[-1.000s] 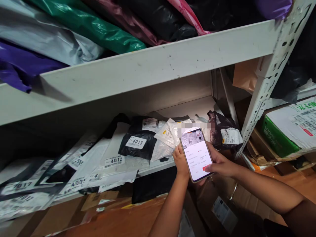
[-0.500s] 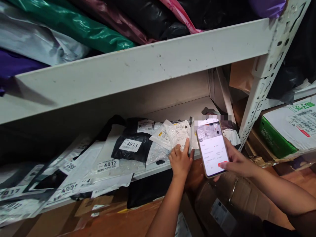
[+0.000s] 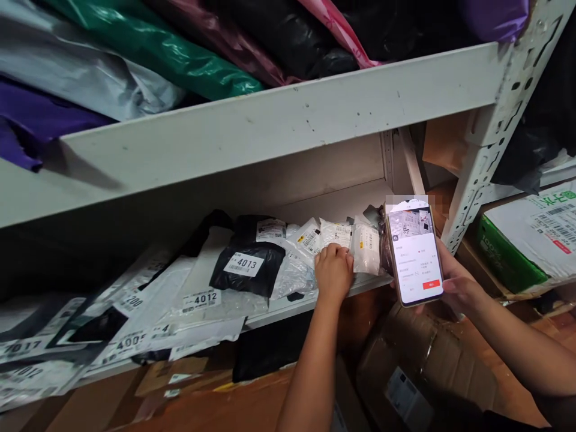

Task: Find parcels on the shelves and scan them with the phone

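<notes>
My right hand [image 3: 454, 287] holds a smartphone [image 3: 416, 264] upright over the right end of the lower shelf. A camera picture of labels fills the top of its lit screen, with a red button below. My left hand [image 3: 334, 271] has its fingers curled over the front of a small white parcel [image 3: 333, 231]; the fingertips are partly hidden. Right of it stands another white parcel [image 3: 366, 245] with a label. To the left are a clear-wrapped parcel [image 3: 294, 273] and a black parcel [image 3: 247, 267] labelled 4013.
Flat labelled mailing bags [image 3: 198, 300] lean along the shelf to the left. A white metal beam [image 3: 279, 120] crosses above, carrying coloured bags. At right are a perforated post [image 3: 490, 144] and a green-white box [image 3: 513, 252]. A brown carton [image 3: 427, 354] sits below.
The phone has moved right and slightly up, uncovering the right white parcel. My left hand's pointing finger has curled in, over the white parcel. The view has shifted slightly.
</notes>
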{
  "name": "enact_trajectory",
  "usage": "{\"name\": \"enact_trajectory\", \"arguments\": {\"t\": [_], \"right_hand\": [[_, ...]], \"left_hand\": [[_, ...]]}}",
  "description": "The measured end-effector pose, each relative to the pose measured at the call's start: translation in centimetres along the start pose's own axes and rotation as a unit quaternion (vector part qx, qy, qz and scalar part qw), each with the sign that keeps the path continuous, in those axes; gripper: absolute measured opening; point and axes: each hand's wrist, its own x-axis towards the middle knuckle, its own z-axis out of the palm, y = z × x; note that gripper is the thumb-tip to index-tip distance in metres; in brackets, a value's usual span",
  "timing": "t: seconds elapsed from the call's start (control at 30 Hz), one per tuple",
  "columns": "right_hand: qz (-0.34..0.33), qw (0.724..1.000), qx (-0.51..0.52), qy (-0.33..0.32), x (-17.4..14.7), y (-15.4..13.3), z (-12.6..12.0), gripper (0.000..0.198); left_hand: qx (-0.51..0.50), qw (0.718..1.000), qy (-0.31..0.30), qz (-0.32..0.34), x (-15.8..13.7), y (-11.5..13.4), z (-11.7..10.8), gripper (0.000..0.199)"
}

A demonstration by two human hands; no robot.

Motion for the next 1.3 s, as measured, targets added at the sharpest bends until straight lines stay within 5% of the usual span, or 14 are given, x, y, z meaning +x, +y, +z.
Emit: {"name": "enact_trajectory", "arguments": {"t": [0.13,0.23,0.47,0.7,1.03,1.3], "right_hand": [[-0.003,0.999,-0.012,0.05,0.4,0.6,0.3,0.095],[-0.005,0.996,-0.009,0.088,0.9,1.6,0.6,0.094],[0.025,0.993,-0.006,0.118,2.0,4.0,-0.7,0.085],[0.019,0.996,-0.013,0.082,2.0,4.2,-1.6,0.084],[0.058,0.995,-0.022,0.072,1.2,1.6,-1.2,0.088],[0.145,0.988,-0.024,0.036,0.7,0.7,0.9,0.091]], "left_hand": [[-0.004,0.995,-0.081,-0.053,2.6,0.8,-0.3,0.034],[-0.011,0.995,-0.083,-0.058,3.3,1.1,0.0,0.03],[-0.008,0.995,0.021,-0.102,1.3,1.0,0.3,0.03],[0.006,0.998,0.046,0.046,0.5,1.0,1.1,0.031],[-0.04,0.98,0.192,-0.029,-2.1,3.2,4.8,0.039],[-0.135,0.973,0.164,-0.091,-1.8,3.7,4.8,0.042]]}}
